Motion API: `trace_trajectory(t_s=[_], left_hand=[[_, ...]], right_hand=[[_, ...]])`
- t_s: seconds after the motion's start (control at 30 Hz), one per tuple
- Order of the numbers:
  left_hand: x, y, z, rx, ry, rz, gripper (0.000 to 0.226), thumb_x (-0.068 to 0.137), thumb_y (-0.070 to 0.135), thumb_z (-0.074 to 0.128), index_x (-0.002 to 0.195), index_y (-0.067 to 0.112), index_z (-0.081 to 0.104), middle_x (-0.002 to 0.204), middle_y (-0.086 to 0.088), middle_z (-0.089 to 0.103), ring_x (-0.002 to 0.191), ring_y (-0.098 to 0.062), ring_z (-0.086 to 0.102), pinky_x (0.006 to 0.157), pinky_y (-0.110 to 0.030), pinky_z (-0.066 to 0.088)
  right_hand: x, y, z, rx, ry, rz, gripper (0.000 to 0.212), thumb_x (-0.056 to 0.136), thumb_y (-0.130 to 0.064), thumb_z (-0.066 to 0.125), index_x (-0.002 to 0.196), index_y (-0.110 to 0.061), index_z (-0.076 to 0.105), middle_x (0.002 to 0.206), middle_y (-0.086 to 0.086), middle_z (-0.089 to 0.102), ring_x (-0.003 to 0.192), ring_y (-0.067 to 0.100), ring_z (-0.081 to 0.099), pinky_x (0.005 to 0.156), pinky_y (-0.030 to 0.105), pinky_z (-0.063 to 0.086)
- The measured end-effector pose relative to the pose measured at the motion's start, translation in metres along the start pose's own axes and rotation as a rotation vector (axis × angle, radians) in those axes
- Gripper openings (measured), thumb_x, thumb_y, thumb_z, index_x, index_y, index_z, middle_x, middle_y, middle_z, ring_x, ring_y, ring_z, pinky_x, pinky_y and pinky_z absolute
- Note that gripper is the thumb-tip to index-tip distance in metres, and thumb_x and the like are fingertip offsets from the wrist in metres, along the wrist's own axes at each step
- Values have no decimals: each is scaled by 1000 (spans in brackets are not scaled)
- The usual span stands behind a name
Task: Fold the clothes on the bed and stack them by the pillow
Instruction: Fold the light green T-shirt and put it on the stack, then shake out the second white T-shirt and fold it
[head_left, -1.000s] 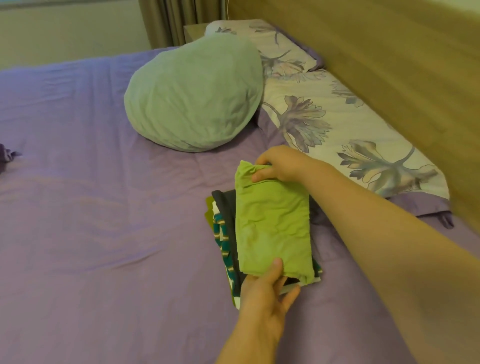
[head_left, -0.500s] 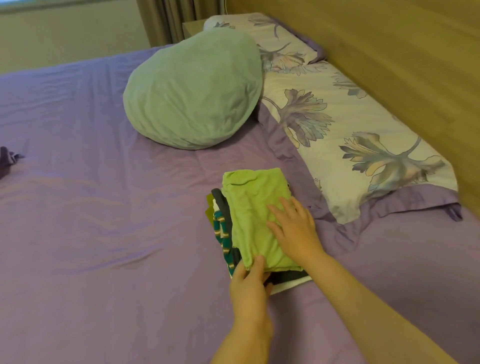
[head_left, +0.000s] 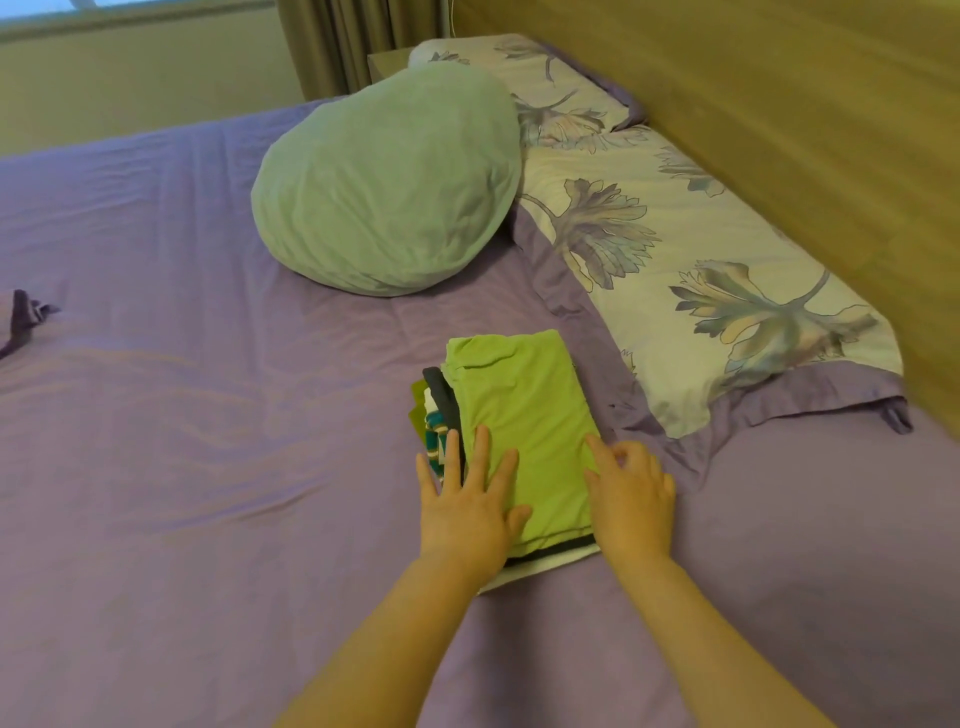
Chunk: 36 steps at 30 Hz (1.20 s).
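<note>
On the purple bed (head_left: 208, 467), a dark scrap of cloth (head_left: 23, 322) lies at the far left edge. The left hand (head_left: 467, 504) rests flat, fingers straight and spread, on the left side of the folded green garment (head_left: 519, 410) topping the stack of clothes (head_left: 439, 415). The right hand (head_left: 631, 493) touches its right edge, fingers loosely bent, gripping nothing. The stack sits just beside the floral pillow (head_left: 701, 249), near the round green cushion (head_left: 384, 182).
</note>
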<state>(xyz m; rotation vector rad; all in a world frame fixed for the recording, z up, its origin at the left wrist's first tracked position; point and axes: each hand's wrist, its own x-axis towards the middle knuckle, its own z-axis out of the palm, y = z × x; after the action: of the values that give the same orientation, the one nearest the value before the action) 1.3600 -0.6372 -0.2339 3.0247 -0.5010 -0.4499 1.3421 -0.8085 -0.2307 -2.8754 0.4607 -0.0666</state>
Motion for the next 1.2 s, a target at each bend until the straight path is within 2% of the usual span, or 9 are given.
trace_trajectory(t_s=[0.07,0.1,0.2,0.3,0.43,0.53,0.63,0.83,1.2], left_hand=[[-4,-3,8,2,-4,-55,67,95,62,19,150,36,-10,146,1,-39,142,-35,-26,108,-62,-18],[-7,-3,9,-12,-7,-85,68,95,63,19,150,36,-11,146,2,-38,142,-35,-25,108,-62,-17],[-25,-3,7,-48,-60,-121,68,96,62,21,150,36,-11,158,-3,-23,144,-34,-22,110,-62,-13],[-56,-9,3,-157,-129,-196,65,97,60,20,152,34,-6,161,-5,-7,147,-31,-6,114,-59,-6],[-118,-32,-3,-178,-200,-319,61,100,54,20,153,26,12,161,-4,11,147,-25,11,116,-54,0],[-167,-60,-11,-225,-236,-418,58,101,51,25,151,24,19,155,-4,27,142,-21,25,117,-51,4],[-219,-89,-16,-257,-241,-491,57,100,51,27,150,24,24,148,-2,39,136,-20,36,117,-47,9],[-317,-141,-11,-291,-289,-599,56,98,53,31,145,24,34,141,-4,48,131,-22,43,115,-43,16],[-508,-285,46,-332,-330,-800,53,95,54,34,134,22,48,132,-8,54,126,-25,45,115,-44,13]], right_hand=[[-6,-8,2,-94,25,-174,50,72,-20,80,119,-26,65,118,10,62,98,32,61,76,41,48],[-9,-12,7,-116,-32,-237,51,78,-27,75,126,-31,60,132,10,56,113,30,57,85,44,46],[-16,-14,20,-178,-222,-190,53,99,-36,42,147,-43,22,159,-3,15,144,15,16,110,48,21],[-31,-34,9,-178,-245,-134,53,99,-37,39,149,-35,21,158,-1,17,145,19,11,114,48,12],[-82,-78,-8,-84,-339,-281,57,98,-44,36,150,-30,17,156,-1,21,142,17,22,111,33,22],[-123,-102,-18,-108,-412,-359,59,98,-47,34,151,-30,14,158,-1,14,144,18,15,113,31,22],[-160,-127,-20,-99,-465,-416,64,97,-47,35,151,-30,6,159,-4,13,142,15,23,110,28,25],[-233,-187,-14,-134,-577,-586,59,95,-50,33,149,-32,18,155,-9,23,138,11,30,109,25,25],[-374,-339,32,-278,-744,-897,59,93,-56,33,148,-39,18,157,-13,18,141,7,24,113,28,19]])
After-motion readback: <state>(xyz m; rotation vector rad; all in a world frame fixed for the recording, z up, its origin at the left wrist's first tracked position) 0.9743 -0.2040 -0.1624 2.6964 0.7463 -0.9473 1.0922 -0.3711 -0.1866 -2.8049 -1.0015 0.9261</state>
